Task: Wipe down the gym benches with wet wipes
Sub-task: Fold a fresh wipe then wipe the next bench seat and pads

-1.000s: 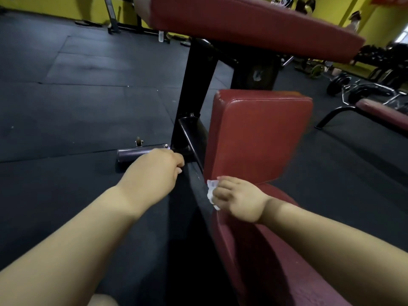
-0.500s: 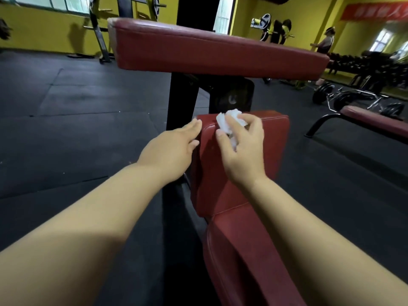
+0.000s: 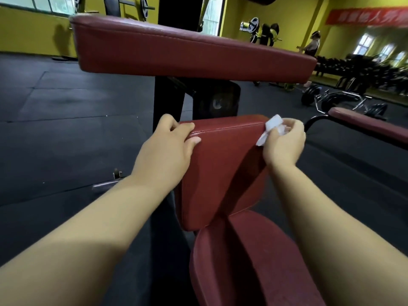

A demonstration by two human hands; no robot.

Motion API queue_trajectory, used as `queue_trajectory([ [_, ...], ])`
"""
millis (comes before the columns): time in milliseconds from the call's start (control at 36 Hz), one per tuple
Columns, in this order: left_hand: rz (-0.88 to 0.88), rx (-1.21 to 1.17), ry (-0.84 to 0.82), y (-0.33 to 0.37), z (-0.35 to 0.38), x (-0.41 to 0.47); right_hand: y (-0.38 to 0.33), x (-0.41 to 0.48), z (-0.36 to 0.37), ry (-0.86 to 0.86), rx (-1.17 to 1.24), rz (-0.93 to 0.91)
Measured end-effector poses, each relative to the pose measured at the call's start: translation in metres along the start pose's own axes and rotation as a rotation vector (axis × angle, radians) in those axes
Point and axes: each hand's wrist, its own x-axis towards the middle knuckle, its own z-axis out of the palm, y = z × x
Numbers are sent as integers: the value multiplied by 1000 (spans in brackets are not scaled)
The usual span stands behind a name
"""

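A gym with yellow walls [image 3: 26,32] and a black rubber floor [image 3: 66,133]; the right grip [image 3: 284,143] holds a crumpled white wet wipe [image 3: 271,126] in curled fingers, the wipe touching the top right corner of the small upright red pad [image 3: 220,168]; the left grip [image 3: 167,149] clasps that pad's top left corner, thumb on its face; the round red seat [image 3: 254,261] lies below, the long arm pad [image 3: 187,51] above, on a black post [image 3: 167,102].

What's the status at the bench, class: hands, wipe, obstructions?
Left hand grips top left corner of red pad. Right hand holds wipe at top right corner. No obstruction seen.
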Motion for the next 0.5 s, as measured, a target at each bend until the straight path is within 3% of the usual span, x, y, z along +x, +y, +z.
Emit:
queue_trajectory([
  [56,-18,8,53,5,9,3,-1,-3,2,12,10,7],
  [111,-22,11,87,6,14,2,-6,-31,7,-34,95,-252],
  [194,-25,-6,127,4,18,2,2,-69,10,-260,96,-773],
  [250,-15,-7,137,2,19,2,10,-59,10,-319,54,-881],
  [306,-2,-7,145,2,20,2,21,-35,10,-163,-1,-699],
  [417,-3,-28,157,1,22,2,37,1,5,43,53,8],
  [444,-4,-32,154,1,22,2,38,-4,6,70,34,57],
  [500,-2,-37,146,0,21,2,30,-35,15,105,27,-65],
])
